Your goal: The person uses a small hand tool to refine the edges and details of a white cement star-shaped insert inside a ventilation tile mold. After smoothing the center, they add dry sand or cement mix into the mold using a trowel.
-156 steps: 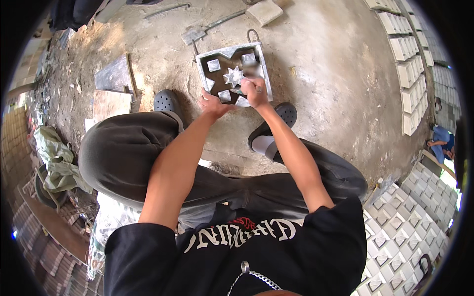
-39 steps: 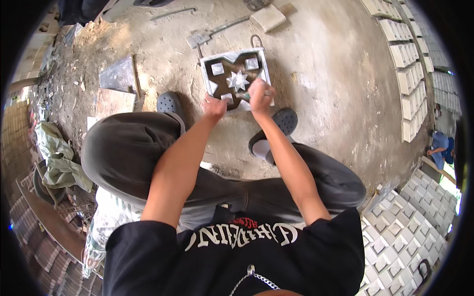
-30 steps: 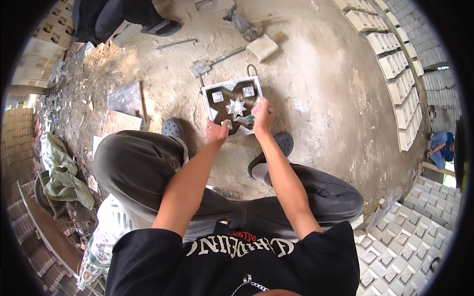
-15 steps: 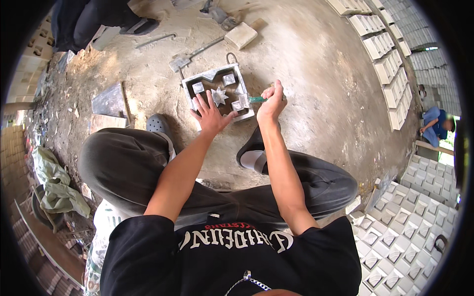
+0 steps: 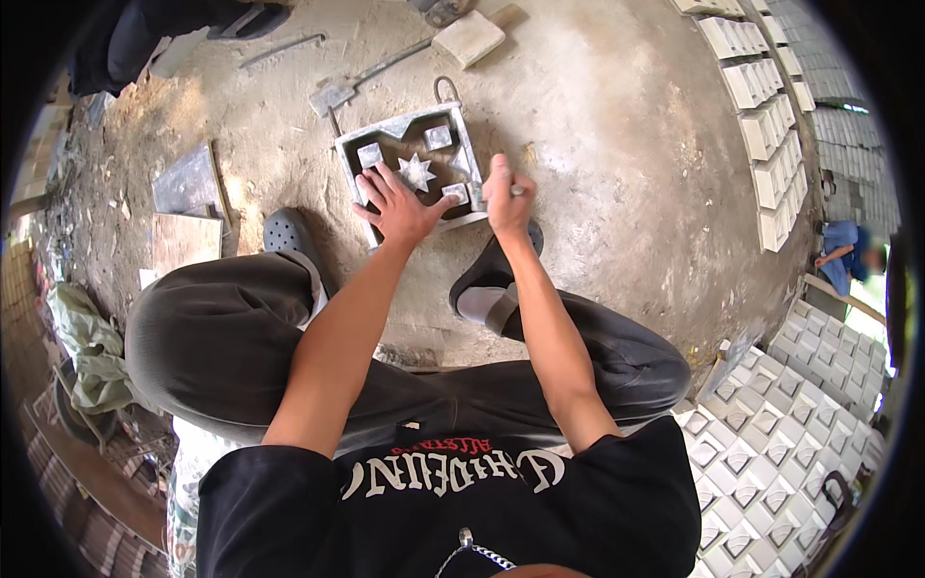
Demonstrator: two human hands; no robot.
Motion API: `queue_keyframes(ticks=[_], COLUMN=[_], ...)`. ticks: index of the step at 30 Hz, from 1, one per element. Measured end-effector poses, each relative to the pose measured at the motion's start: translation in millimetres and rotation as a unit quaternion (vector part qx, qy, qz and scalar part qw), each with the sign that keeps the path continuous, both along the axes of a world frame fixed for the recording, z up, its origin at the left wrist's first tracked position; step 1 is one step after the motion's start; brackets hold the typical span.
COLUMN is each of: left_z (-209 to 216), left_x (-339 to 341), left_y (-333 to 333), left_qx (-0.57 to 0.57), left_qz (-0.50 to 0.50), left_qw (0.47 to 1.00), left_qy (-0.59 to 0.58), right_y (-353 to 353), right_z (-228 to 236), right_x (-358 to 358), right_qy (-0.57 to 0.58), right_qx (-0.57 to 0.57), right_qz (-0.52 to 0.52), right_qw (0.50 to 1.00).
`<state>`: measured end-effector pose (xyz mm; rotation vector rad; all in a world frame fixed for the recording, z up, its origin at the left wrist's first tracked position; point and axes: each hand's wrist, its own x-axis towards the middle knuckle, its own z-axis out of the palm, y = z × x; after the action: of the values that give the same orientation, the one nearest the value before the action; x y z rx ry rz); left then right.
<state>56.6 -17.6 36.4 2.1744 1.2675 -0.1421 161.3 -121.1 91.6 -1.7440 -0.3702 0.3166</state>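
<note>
A grey metal mould [image 5: 352, 169] lies on the floor in front of me. It is a shallow square frame with a pointed star [image 5: 416, 173] at its middle and small blocks [image 5: 437, 138] around it. My left hand [image 5: 397, 207] rests on the mould's near left part, fingers spread, thumb by the near right block. At the mould's right edge, my right hand [image 5: 508, 196] is closed in a fist around a handle. It belongs to a tool whose handle showed green a moment ago; its head is mostly hidden, so I cannot tell its kind.
Beyond the mould lie a long-handled flat scraper [image 5: 334, 96], a pale block [image 5: 468, 39] and a thin metal rod [image 5: 281, 52]. Flat boards [image 5: 186, 241] lie on the left. Rows of pale cast blocks [image 5: 756, 85] stand at the right. Another person [image 5: 844, 252] sits at the far right.
My right hand has shifted left, closer to the mould, and the green handle no longer shows. My left hand stays spread on the mould. The whole view has shifted slightly.
</note>
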Motion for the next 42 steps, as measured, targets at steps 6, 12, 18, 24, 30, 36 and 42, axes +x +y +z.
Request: queue_keyframes(ticks=[6,12,18,24,30,36,42], left_z=[4,10,1,3,10,9,7], left_x=[7,6,1,8,2,13,4], left_y=[4,5,7,7,8,11,12], left_qx=[-0.037,-0.053,-0.038,-0.023,-0.063,-0.059,-0.054], left_qz=[-0.004,-0.013,0.001,-0.01,-0.006,-0.023,-0.016], left_qw=[0.998,0.997,0.999,1.0,0.997,0.997,0.996], left_qy=[0.045,0.049,0.012,-0.014,0.045,0.034,0.062], right_y=[14,7,12,6,12,13,29], right_z=[-20,8,-32,-36,-11,-34,14], right_x=[-6,0,1,-3,12,22,23], right_qy=[-0.258,-0.05,-0.069,-0.223,-0.037,-0.119,-0.049], right_qx=[-0.002,0.027,-0.002,-0.017,0.041,-0.008,0.113], right_qz=[0.039,0.006,0.013,0.051,0.066,0.164,0.163], right_qw=[0.965,0.998,0.998,0.973,0.996,0.979,0.979])
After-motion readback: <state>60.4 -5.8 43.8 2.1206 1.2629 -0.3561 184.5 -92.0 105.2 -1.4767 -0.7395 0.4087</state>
